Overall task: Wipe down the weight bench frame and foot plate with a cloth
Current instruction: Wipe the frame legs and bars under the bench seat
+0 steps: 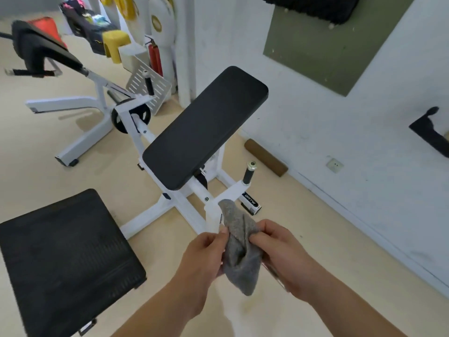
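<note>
Beige floor [323, 229] under white bench frame [155, 211]; nearer, grey cloth [240, 261] pinched by curled fingers of left hand [206, 255] and right hand [285, 251].

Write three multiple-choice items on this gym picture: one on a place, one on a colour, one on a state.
1. Where does the brown cylindrical foam roller lie?
A. on the beige floor beside the white wall
B. on top of a black pad
C. in a hand

2. What colour is the metal bench frame?
A. red
B. white
C. green

3. How is the grey knitted cloth held?
A. by one hand alone
B. by both hands
C. by nothing, it lies draped on the frame

Answers: 1 A, it lies along the wall's foot. 2 B, its tubes are white. 3 B, the left hand and right hand both pinch it.
</note>
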`<state>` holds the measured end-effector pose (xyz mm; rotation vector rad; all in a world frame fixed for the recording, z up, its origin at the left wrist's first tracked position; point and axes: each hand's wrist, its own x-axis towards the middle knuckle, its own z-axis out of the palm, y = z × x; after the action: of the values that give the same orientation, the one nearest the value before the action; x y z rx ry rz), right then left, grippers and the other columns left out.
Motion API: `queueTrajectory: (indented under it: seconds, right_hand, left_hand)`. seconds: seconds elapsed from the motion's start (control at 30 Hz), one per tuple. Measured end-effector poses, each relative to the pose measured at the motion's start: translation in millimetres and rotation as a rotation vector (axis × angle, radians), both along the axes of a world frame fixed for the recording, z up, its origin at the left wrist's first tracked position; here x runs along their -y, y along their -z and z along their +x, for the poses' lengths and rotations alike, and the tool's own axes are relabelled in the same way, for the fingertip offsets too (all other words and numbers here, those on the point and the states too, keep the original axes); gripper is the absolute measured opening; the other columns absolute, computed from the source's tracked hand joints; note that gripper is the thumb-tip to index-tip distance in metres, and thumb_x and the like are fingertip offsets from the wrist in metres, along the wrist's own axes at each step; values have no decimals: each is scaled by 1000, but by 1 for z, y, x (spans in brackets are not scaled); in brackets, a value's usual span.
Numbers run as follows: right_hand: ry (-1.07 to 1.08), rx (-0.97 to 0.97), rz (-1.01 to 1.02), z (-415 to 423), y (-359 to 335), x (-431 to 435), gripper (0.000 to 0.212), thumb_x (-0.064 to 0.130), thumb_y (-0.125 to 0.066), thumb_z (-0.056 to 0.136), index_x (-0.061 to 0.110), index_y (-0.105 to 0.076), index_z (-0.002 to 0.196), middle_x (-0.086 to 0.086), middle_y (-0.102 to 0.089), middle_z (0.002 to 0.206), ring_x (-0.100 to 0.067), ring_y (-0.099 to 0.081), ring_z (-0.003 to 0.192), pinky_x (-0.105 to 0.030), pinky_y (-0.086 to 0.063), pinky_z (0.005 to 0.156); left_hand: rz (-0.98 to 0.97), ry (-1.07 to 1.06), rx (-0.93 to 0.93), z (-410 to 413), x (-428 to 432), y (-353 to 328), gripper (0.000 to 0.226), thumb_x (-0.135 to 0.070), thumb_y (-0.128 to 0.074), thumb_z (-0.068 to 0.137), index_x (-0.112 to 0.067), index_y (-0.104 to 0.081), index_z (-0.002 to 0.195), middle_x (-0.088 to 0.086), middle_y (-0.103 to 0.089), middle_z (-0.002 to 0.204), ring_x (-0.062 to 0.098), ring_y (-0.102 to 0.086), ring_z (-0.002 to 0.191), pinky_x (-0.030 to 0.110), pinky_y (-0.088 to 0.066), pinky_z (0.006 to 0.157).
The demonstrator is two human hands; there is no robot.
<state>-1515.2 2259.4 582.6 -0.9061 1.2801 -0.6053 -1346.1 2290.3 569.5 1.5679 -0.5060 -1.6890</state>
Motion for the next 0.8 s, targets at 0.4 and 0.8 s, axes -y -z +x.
queueTrajectory:
  seconds: [0.4,0.8]
  right_hand:
    - [250,-75,-154,-70,-47,17,15,12,-69,96,15,-73,110,-13,-76,94,-28,-74,89,-50,-59,85]
    - [465,-85,-21,-269,-3,113,25,27,-65,100,3,-59,94,-13,-75,86,-25,-70,79,-39,-53,71]
  left_hand:
    - [-288,147,20,-73,42,-30,17,-16,-75,93,-29,-79,104,7,-79,100,24,-76,97,38,-61,88]
    - [-190,238,142,-258,133,-11,34,-33,-81,88,-12,-58,74,8,-54,70,19,-49,67,36,-40,67]
